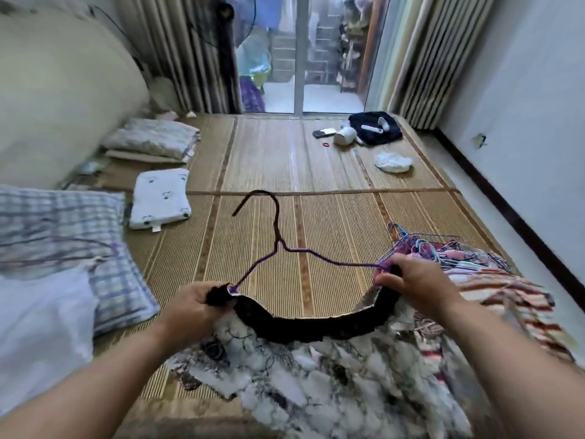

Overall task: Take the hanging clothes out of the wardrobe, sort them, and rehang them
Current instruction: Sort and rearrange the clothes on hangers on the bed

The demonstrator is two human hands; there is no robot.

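Mat (332,160), glass door (332,58) beyond. Hanger (278,242) over mat: crosswise, hook toward door; left hand (193,307), right hand (418,286) grip waistband (316,327), apart.

- The hanger (277,229) has both shoulder tips hidden inside the black waistband (304,327), under the left hand (193,307) and the right hand (414,285).
- Below the hanger, the printed garment (316,391) is blurred and cut off by the bottom edge.
- Right of the hanger, the hanger pile (424,248) is too tangled and blurred to count.
- Far beyond the hanger, the white items (345,134) by a dark cloth (376,137) are too small to identify.
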